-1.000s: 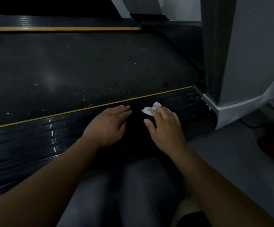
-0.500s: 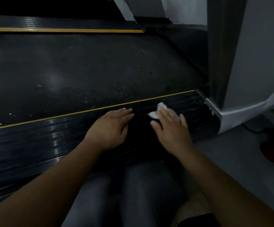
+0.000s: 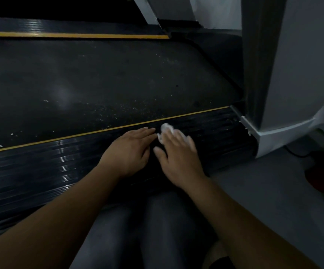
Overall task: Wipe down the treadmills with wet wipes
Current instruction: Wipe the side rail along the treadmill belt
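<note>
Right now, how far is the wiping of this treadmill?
Done: the near side rail shines along its left stretch, perhaps already wiped. In hand: the right hand presses the wet wipe on that rail near the yellow stripe; the left hand rests flat beside it. Left: the belt, dotted with white specks.

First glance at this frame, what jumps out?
The white wipe under the right hand, pressed on the glossy ribbed side rail. The left hand rests flat beside it. Beyond the yellow stripe, pale specks litter the dark belt.
</note>
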Motion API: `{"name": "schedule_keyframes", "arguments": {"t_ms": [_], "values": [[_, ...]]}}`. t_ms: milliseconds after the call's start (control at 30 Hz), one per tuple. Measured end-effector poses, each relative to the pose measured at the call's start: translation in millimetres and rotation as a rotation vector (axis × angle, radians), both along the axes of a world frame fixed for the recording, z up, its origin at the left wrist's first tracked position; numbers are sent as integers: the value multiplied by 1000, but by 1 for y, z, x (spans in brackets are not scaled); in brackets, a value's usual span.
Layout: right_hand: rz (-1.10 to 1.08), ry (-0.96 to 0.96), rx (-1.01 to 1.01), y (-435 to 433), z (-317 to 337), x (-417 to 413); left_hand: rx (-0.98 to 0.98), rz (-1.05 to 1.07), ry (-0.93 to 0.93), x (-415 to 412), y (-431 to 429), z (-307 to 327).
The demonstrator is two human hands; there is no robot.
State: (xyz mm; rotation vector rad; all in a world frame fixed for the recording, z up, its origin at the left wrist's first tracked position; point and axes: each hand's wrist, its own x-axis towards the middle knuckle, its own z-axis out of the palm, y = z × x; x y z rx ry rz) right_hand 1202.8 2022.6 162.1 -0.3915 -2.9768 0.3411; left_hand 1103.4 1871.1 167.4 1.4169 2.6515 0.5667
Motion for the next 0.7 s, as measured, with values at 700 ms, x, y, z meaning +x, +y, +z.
{"name": "schedule_keyframes", "arguments": {"t_ms": [700], "values": [[102,-80,25,-7,1,18,15,6,-23,-2,0,0]]}}
